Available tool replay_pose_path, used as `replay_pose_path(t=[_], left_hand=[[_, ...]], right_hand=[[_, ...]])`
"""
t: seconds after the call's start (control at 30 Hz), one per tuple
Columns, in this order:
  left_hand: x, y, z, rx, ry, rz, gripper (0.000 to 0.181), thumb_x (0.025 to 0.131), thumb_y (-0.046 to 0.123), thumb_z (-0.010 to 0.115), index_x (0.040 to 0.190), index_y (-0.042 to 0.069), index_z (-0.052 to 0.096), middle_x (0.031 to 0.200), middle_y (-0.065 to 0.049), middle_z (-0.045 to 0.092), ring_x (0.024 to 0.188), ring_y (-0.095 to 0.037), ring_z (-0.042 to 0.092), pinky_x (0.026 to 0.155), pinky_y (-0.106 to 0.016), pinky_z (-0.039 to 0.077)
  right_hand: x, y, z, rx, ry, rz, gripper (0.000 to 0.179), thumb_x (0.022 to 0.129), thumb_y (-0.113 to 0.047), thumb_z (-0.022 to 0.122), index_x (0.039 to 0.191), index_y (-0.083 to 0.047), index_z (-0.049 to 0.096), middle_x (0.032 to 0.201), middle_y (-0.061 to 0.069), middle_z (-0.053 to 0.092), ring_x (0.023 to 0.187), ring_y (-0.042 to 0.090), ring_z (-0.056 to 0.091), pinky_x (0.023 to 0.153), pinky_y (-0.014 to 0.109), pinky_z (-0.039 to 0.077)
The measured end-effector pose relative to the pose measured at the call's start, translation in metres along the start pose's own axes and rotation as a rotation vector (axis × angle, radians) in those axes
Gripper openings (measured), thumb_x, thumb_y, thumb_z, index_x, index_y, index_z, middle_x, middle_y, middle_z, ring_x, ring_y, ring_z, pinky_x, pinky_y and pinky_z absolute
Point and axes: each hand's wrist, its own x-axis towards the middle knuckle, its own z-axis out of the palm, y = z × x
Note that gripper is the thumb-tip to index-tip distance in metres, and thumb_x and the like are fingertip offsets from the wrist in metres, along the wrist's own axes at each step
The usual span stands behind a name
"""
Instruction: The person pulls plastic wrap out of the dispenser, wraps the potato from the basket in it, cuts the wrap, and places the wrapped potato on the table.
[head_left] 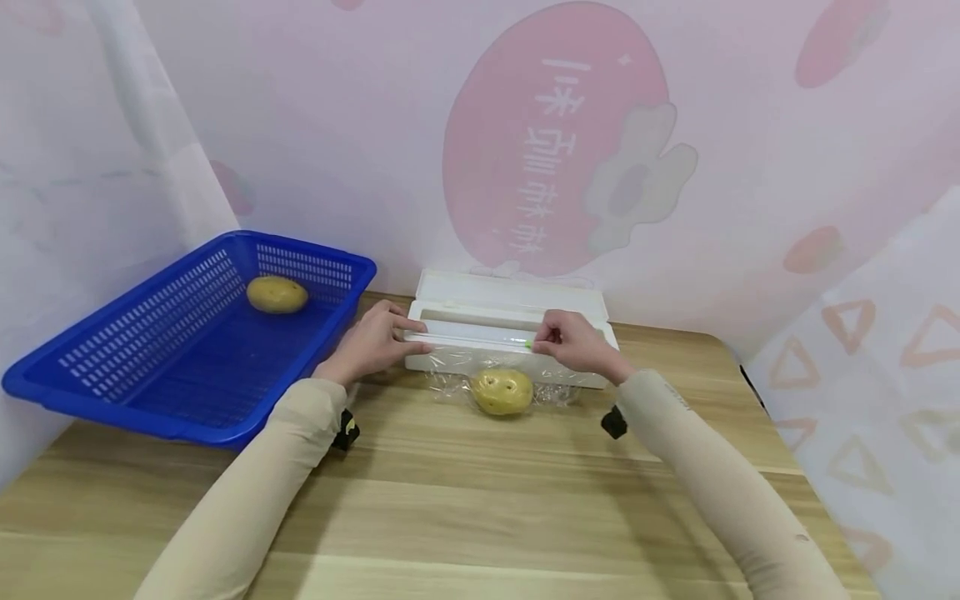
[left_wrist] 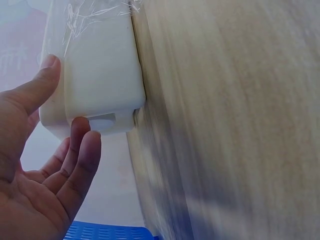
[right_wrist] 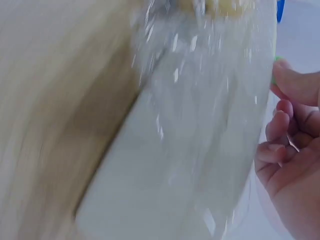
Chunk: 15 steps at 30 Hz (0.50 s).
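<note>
A white cling film dispenser box point(head_left: 450, 360) stands at the back of the table with its lid point(head_left: 510, 290) raised. My left hand point(head_left: 378, 342) grips its left end; in the left wrist view the thumb lies along an edge and the fingers point(left_wrist: 89, 150) bend at the end face. With thumb and forefinger, my right hand point(head_left: 573, 342) pinches a small green slider point(head_left: 528, 344) on the box's front edge. Clear cling film point(head_left: 442, 385) hangs over the front of the box. A potato point(head_left: 502, 392) sits against the film, before the box.
To the left is a blue plastic basket point(head_left: 202, 367) with another potato point(head_left: 277, 295) in it. A printed pink-and-white sheet point(head_left: 360, 150) rises behind the wooden table point(head_left: 450, 508).
</note>
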Motion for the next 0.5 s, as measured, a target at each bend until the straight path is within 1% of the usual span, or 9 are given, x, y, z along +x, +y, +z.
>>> replay_pose_path(t=[0.1,0.2,0.3,0.37,0.5], left_hand=[[0.000,0.000,-0.001,0.003,-0.001,0.009,0.043,0.081,0.046,0.079,0.115,0.019,0.076,0.122,-0.011,0.050,0.106,-0.028,0.049,0.079,-0.046,0.046],[0.000,-0.001,-0.002,0.004,0.002,0.012,0.043,0.081,0.045,0.080,0.115,0.018,0.076,0.121,-0.011,0.051,0.105,-0.028,0.049,0.079,-0.045,0.046],[-0.001,-0.002,-0.002,0.001,0.012,0.005,0.042,0.081,0.043,0.081,0.114,0.018,0.076,0.120,-0.011,0.051,0.104,-0.028,0.049,0.078,-0.045,0.046],[0.000,-0.003,-0.001,-0.006,0.011,0.003,0.042,0.081,0.042,0.081,0.115,0.017,0.076,0.120,-0.011,0.051,0.103,-0.028,0.049,0.078,-0.044,0.046],[0.001,-0.002,0.001,-0.027,0.006,-0.005,0.043,0.082,0.041,0.080,0.117,0.018,0.075,0.120,-0.011,0.050,0.096,-0.026,0.052,0.076,-0.041,0.046]], right_hand=[[-0.015,0.011,-0.015,-0.033,-0.006,0.001,0.012,0.086,-0.005,0.075,0.080,-0.009,0.065,0.076,-0.001,0.057,0.068,0.016,0.050,0.062,0.030,0.044],[-0.029,0.019,-0.027,-0.033,-0.014,0.019,0.015,0.085,-0.001,0.075,0.079,-0.009,0.065,0.075,-0.001,0.056,0.065,0.016,0.049,0.060,0.030,0.043],[-0.036,0.024,-0.031,-0.033,-0.033,0.007,0.013,0.087,-0.001,0.073,0.081,-0.008,0.065,0.075,-0.001,0.055,0.065,0.015,0.049,0.059,0.028,0.043],[-0.038,0.025,-0.031,-0.041,-0.040,-0.021,0.011,0.089,-0.002,0.072,0.082,-0.007,0.065,0.075,0.000,0.054,0.064,0.015,0.048,0.059,0.028,0.043],[-0.040,0.026,-0.032,-0.073,-0.025,-0.068,0.012,0.088,-0.001,0.072,0.081,-0.007,0.064,0.074,-0.002,0.052,0.063,0.014,0.047,0.058,0.028,0.042]])
